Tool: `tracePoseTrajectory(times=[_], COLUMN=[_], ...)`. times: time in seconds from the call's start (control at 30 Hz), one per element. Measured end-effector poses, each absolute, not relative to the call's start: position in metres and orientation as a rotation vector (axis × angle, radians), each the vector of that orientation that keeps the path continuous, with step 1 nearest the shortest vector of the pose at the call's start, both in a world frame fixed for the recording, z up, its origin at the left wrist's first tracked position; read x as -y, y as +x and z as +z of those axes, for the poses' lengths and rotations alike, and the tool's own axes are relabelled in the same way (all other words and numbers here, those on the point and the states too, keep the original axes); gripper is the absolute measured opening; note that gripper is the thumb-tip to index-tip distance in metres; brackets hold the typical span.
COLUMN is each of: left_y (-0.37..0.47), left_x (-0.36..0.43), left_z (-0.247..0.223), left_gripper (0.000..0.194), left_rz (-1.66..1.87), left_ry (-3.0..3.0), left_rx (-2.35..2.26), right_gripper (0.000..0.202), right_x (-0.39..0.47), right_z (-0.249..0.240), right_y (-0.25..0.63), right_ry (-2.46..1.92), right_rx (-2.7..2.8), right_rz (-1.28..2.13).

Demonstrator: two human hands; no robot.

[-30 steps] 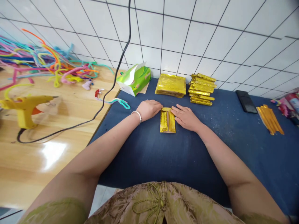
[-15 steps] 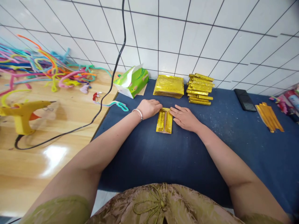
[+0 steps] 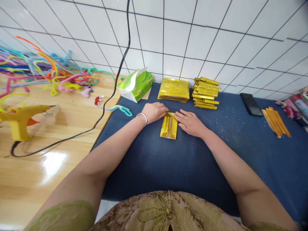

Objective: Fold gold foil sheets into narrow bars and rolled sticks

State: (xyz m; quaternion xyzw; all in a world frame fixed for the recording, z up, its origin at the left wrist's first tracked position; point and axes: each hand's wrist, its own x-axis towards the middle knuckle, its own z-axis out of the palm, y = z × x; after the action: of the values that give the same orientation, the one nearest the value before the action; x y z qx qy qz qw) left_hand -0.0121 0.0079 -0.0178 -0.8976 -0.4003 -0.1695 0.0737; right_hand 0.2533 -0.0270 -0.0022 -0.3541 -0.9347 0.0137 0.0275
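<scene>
First: In the head view, the person's left hand [image 3: 155, 111] is curling its fingers at the top left corner of a folded gold sheet [image 3: 173, 128], which is lying near the centre of the frame.

Second: Is that hand gripping it?

First: Can't tell! The fingertips are touching the edge, but the thumb isn't showing clearly.

Second: And the right hand [image 3: 191, 122]?

First: That one is lying open, palm down, fingers reaching straight out and touching the top right corner.

Second: Look at the sheet, two sides folding inward, a pale strip showing down the middle!

First: Underneath, the dark blue tabletop [image 3: 168, 166] is filling the lower centre.

Second: Just above the hands, a stack of flat gold sheets [image 3: 173, 89] is sitting beside a pile of narrow gold strips [image 3: 205, 93].

First: And a yellow glue gun [image 3: 20, 120] is lying at the far left.
</scene>
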Motion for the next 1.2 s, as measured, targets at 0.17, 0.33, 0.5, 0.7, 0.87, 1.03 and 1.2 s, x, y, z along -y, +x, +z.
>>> tracePoseTrajectory(times=[0.17,0.33,0.5,0.7,0.87,1.03,1.2], left_y=[-0.009,-0.006,-0.005,-0.013,-0.014,-0.008,-0.007], left_x=[-0.005,-0.005,-0.006,-0.003,0.009,0.023,0.03], left_z=[-0.015,-0.013,-0.014,-0.014,-0.009,-0.001,0.001], left_gripper=[0.027,0.024,0.021,0.029,0.034,0.035,0.038], left_rz=[-0.471,-0.473,-0.49,-0.47,-0.352,-0.192,-0.261], left_ry=[-2.679,-2.653,-2.668,-2.732,-2.755,-2.704,-2.735], left_rx=[1.157,1.203,1.242,1.16,1.158,1.24,1.196], right_gripper=[0.052,0.051,0.051,0.05,0.05,0.052,0.052], right_x=[0.027,0.028,0.028,0.029,0.028,0.028,0.028], right_z=[-0.004,-0.005,-0.003,-0.003,-0.005,-0.005,-0.005], right_y=[0.253,0.253,0.253,0.253,0.254,0.255,0.255], right_ry=[-1.087,-1.088,-1.093,-1.102,-1.112,-1.108,-1.102], right_rx=[2.88,2.879,2.882,2.886,2.884,2.878,2.876], right_rz=[0.032,0.019,0.014,-0.005,-0.022,-0.027,-0.022])
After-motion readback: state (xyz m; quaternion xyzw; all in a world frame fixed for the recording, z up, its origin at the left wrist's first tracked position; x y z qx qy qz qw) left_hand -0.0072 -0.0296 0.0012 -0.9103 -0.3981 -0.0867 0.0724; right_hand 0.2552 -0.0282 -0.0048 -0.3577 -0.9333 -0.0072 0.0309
